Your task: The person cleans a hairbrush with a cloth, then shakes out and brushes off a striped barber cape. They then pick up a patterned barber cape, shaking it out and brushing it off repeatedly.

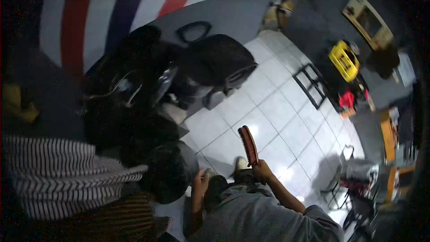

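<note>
My right hand is closed around the handle end of a long, narrow brush, its reddish-brown bristles in view and its far end pointing up over the tiled floor. Lower and to the left, my left hand hangs beside my leg, close to the black rounded part of a chair. Its fingers are small and dim, and I cannot make out whether they hold anything. A pale shoe shows on the floor below the brush.
A black padded barber chair stands ahead left. Striped cloth drapes at the left. A black frame lies on the tiles. To the right are a yellow basket, a framed mirror and a folding chair.
</note>
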A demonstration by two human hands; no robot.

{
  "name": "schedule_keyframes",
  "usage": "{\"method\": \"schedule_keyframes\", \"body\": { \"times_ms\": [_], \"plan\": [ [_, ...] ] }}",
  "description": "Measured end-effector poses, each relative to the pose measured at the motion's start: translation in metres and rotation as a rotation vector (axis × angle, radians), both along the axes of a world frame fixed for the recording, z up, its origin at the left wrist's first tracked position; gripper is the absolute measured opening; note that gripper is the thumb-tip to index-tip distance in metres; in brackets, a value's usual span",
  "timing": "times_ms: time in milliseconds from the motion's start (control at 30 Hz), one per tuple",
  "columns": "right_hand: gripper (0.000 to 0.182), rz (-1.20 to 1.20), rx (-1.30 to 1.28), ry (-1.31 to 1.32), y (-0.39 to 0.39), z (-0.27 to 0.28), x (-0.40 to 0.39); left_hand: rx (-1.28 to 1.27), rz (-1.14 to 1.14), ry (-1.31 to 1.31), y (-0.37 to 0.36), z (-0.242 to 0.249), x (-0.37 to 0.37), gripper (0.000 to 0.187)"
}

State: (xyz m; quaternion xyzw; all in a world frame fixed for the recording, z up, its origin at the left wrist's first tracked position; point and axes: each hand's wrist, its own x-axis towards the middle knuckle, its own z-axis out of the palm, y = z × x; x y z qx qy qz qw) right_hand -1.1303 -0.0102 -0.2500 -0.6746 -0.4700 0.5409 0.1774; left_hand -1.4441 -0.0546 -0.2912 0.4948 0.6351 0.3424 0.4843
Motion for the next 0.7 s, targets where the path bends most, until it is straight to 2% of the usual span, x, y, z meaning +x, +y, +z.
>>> {"method": "schedule_keyframes", "body": {
  "times_ms": [33, 67, 100, 200, 233, 300, 333, 367, 467, 533, 600, 700],
  "plan": [
    [0.016, -0.110, -0.022, 0.016, -0.014, 0.000, 0.013, 0.020, -0.054, 0.008, 0.019, 0.020, 0.012, 0.032],
    [0.016, -0.225, -0.047, 0.037, -0.018, 0.023, 0.020, -0.020, -0.112, -0.042, 0.035, 0.029, 0.029, 0.036],
    [0.016, -0.347, -0.063, 0.056, -0.028, 0.043, 0.024, -0.019, -0.112, -0.037, 0.045, 0.013, 0.043, 0.033],
    [0.018, -0.525, 0.037, 0.041, -0.067, 0.079, 0.056, 0.064, -0.315, 0.084, 0.070, 0.063, 0.104, 0.032],
    [0.017, -0.542, 0.085, 0.046, -0.081, 0.060, 0.075, -0.073, -0.343, -0.070, 0.077, 0.061, 0.127, 0.031],
    [0.016, -0.600, 0.142, -0.066, -0.117, 0.065, 0.102, -0.063, -0.510, 0.061, 0.074, 0.057, 0.174, 0.032],
    [0.016, -0.620, 0.196, -0.141, -0.139, 0.065, 0.121, -0.057, -0.587, 0.128, 0.069, 0.059, 0.204, 0.033],
    [0.017, -0.623, 0.198, -0.193, -0.159, 0.063, 0.155, -0.090, -0.651, 0.128, 0.062, 0.080, 0.251, 0.034],
    [0.019, -0.654, 0.186, -0.339, -0.221, 0.043, 0.234, -0.050, -0.855, 0.116, 0.034, 0.084, 0.370, 0.034],
    [0.019, -0.757, 0.187, -0.287, -0.259, 0.022, 0.279, -0.004, -0.985, 0.092, 0.011, 0.084, 0.447, 0.035],
    [0.021, -0.906, 0.154, -0.217, -0.293, 0.031, 0.322, 0.020, -1.137, 0.078, -0.015, 0.092, 0.522, 0.035],
    [0.023, -1.068, 0.224, -0.165, -0.335, 0.039, 0.388, 0.046, -1.271, 0.071, -0.052, 0.133, 0.623, 0.032]
  ]
}}
